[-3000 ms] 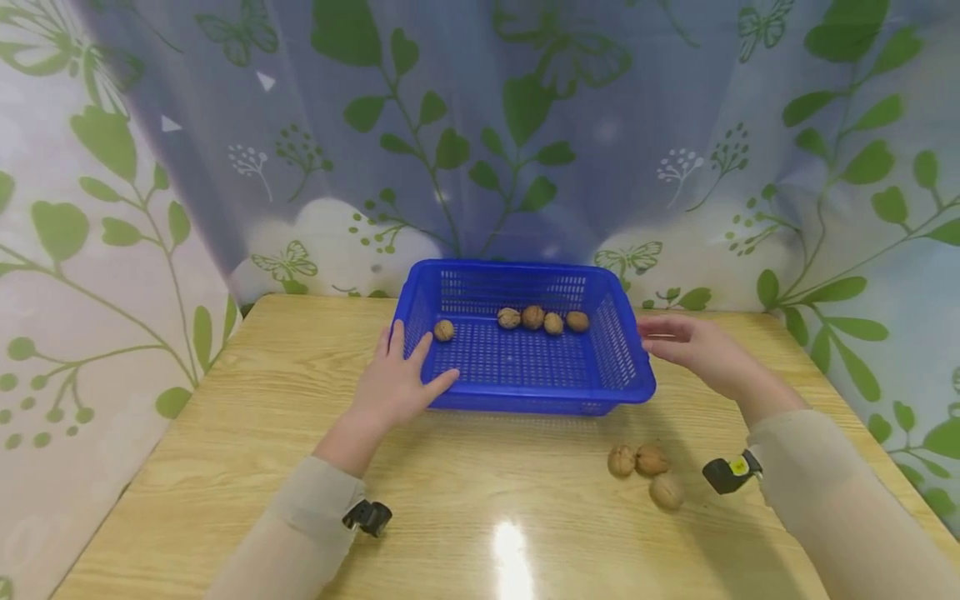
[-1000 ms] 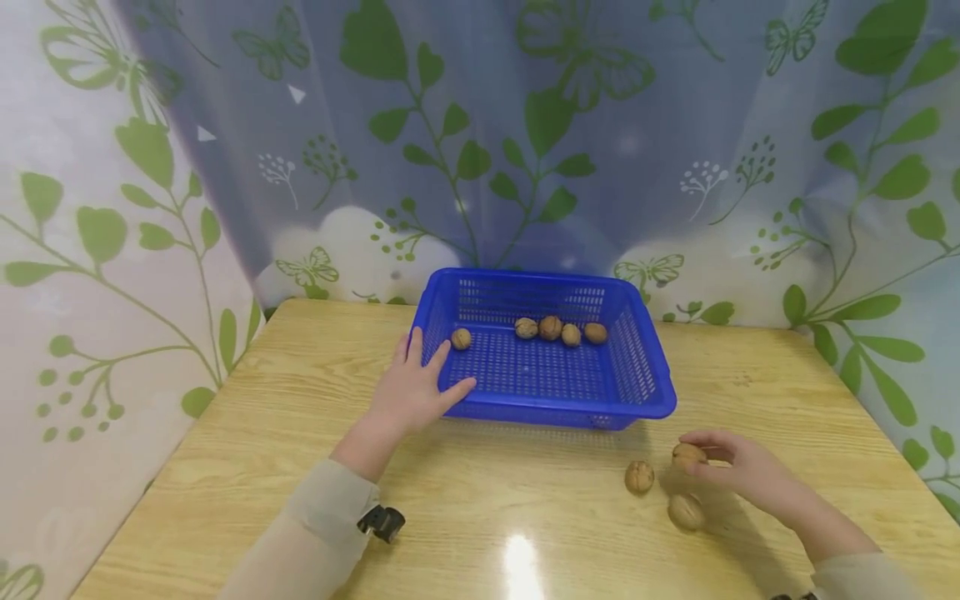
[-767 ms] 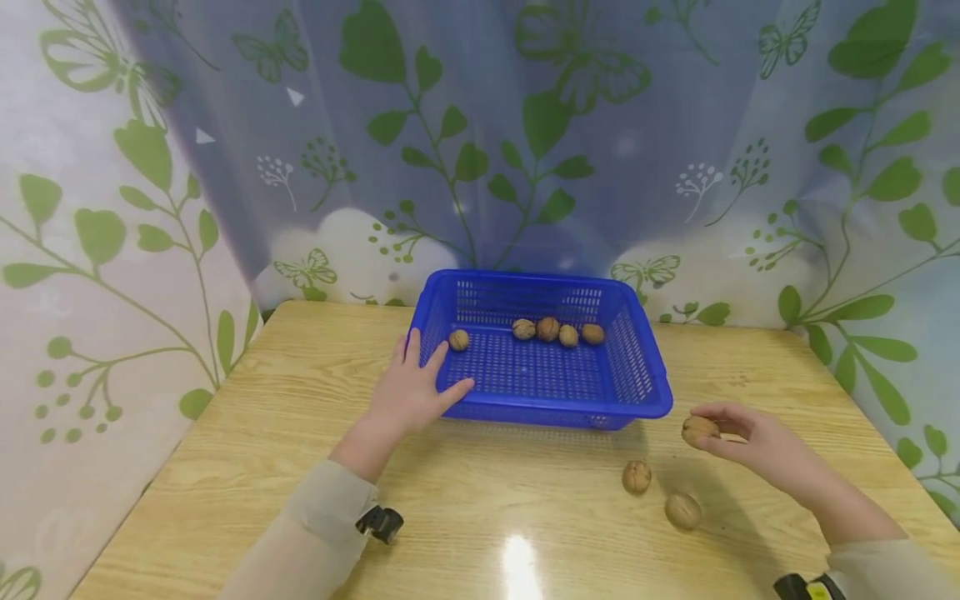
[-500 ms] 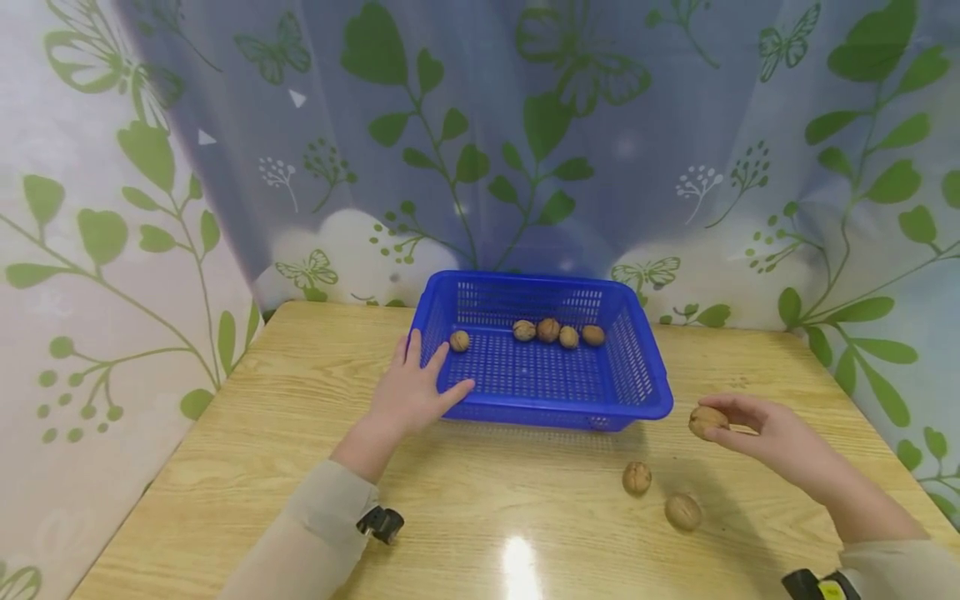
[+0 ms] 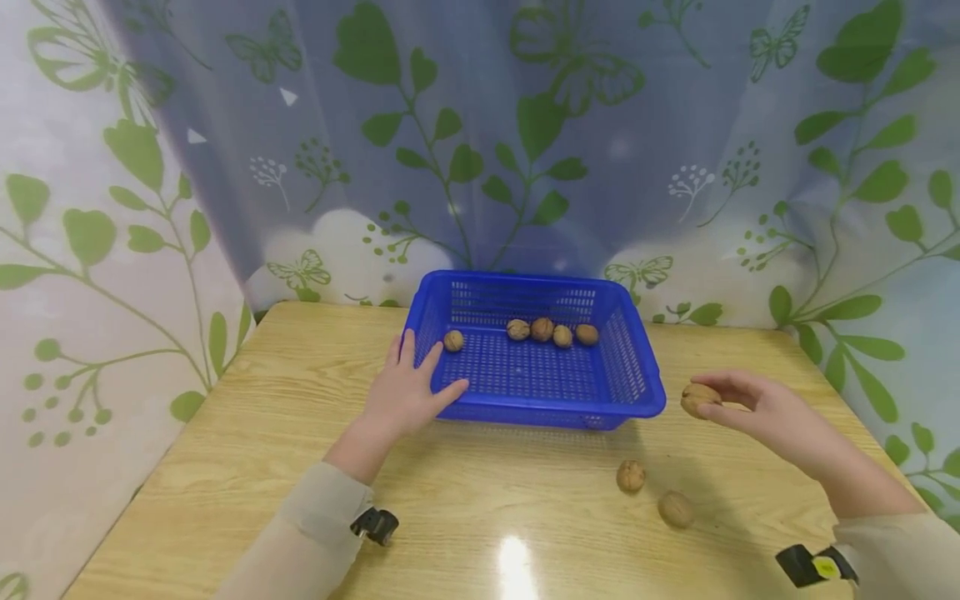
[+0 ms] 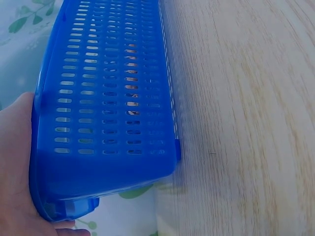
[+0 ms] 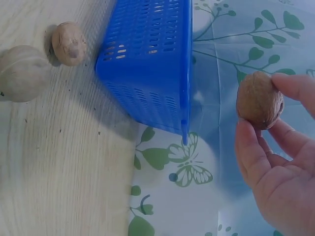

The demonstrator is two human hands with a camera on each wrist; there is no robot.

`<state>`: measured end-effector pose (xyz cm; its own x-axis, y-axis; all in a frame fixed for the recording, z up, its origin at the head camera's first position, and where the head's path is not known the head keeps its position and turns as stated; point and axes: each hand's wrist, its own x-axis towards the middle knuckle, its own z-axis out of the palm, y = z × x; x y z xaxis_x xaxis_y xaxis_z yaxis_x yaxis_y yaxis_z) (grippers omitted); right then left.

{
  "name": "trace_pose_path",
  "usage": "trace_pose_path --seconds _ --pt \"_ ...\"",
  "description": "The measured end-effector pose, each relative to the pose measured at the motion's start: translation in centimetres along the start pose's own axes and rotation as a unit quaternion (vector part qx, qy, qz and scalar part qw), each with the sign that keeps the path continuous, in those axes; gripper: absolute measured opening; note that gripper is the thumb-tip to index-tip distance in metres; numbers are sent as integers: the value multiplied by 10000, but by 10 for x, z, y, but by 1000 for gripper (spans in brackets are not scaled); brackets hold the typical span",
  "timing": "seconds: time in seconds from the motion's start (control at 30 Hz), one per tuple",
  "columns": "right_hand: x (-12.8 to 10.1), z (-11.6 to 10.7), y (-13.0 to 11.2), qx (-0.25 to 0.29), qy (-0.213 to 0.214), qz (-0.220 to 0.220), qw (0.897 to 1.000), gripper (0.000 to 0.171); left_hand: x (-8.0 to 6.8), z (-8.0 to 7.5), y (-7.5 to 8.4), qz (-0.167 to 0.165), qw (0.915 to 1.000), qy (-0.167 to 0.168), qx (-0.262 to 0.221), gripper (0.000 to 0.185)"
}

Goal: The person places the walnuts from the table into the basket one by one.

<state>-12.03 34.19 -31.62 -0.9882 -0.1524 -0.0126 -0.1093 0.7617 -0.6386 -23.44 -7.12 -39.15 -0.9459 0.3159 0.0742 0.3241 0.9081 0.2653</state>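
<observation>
A walnut point(image 5: 698, 399) is pinched in the fingertips of the right hand point(image 5: 757, 411), raised just beside the blue basket point(image 5: 637, 398) at its right rim. The near left corner is pressed by the left hand point(image 5: 406, 391), fingers spread flat. Two walnuts point(image 5: 631, 476) are left on the table point(image 5: 225, 467), bare wood around them.

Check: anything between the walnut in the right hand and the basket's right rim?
Nothing: in the head view, only bare table separates the held walnut from the basket rim.

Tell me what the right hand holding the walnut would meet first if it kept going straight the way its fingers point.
Probably the blue basket: the right hand points its walnut at the basket's near right corner, with nothing between, though height is unclear.
</observation>
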Motion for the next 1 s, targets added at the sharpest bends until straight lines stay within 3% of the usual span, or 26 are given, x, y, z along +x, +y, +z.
trace_pose_path --seconds 0.27,0.67,1.0 --pt "13 4 -8 53 55 -137 9999 49 -1 -4 2 74 10000 38 45 84" --pt "51 16 -22 488 -401 -185 9978 54 0 -4 1 67 9999 86 56 83" --pt "89 24 -37 741 -724 -577 9929 46 -3 -5 2 20 10000 45 -48 83"
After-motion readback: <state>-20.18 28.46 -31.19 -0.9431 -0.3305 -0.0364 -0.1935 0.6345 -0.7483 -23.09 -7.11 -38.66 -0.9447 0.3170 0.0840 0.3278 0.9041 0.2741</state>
